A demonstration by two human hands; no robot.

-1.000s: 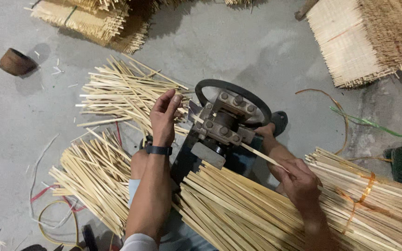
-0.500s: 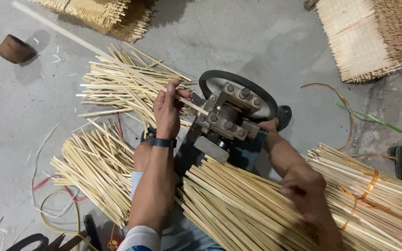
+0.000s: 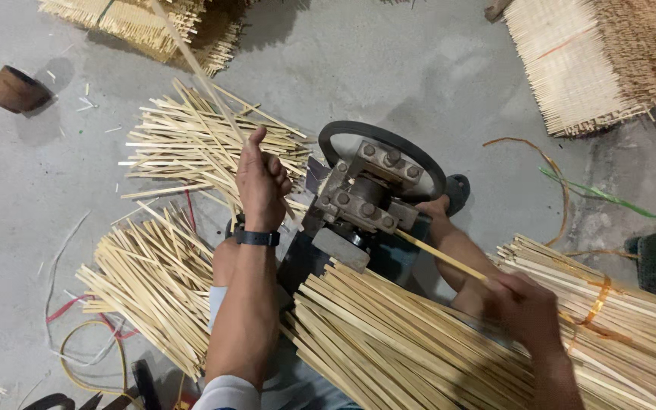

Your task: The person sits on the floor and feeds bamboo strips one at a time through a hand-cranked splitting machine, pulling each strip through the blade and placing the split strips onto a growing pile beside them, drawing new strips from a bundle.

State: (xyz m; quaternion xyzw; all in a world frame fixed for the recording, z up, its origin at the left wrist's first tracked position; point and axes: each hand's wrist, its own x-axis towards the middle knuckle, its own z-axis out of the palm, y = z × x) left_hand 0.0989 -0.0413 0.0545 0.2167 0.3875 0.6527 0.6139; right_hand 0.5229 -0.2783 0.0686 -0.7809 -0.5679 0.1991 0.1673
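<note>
Feeding strip through splitter
My right hand (image 3: 527, 310) pinches the bamboo strip (image 3: 440, 257) into the metal splitter (image 3: 364, 199); my left hand (image 3: 261, 182) grips the outgoing strip (image 3: 191, 61). Next: draw it clear.

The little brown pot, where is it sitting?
In the head view the brown pot sits on the concrete floor at far upper left, beyond the scattered bamboo strips.

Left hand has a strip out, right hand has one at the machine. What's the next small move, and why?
Probably drop the long strip from the left hand onto the loose pile below it. The right hand already holds the next strip with its tip at the metal machine.
</note>
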